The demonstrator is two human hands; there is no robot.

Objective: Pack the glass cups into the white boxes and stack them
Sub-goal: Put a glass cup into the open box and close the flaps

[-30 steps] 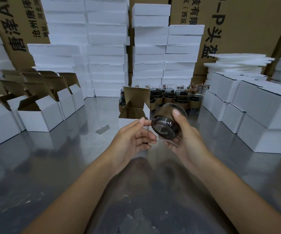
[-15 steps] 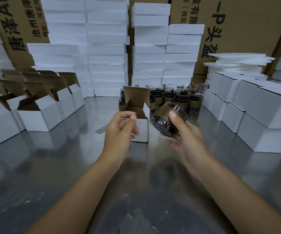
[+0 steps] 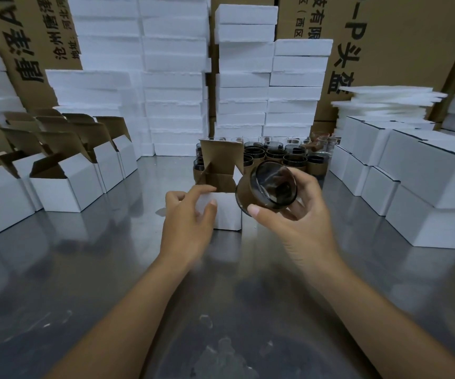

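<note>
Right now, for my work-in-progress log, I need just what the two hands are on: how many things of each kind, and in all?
Glass cup, held in the right hand: 1
Open white box, gripped by the left hand: 1
Total: 2

Soft, diffuse light is coming from overhead, leaving the scene fairly dim and cool-toned. The metal surface (image 3: 84, 269) is giving back smeared, cloudy reflections of the white boxes (image 3: 64, 187), with pale glare patches near the bottom edge. The foam stacks (image 3: 174, 77) are reading brightest. Motion blur is ghosting the left hand (image 3: 188, 222); the right hand (image 3: 297, 220) is showing sharper, and its glass cup (image 3: 270, 187) is catching faint highlights. Straight lines are bowing toward the sides, and the corners are stretching and softening.
</note>
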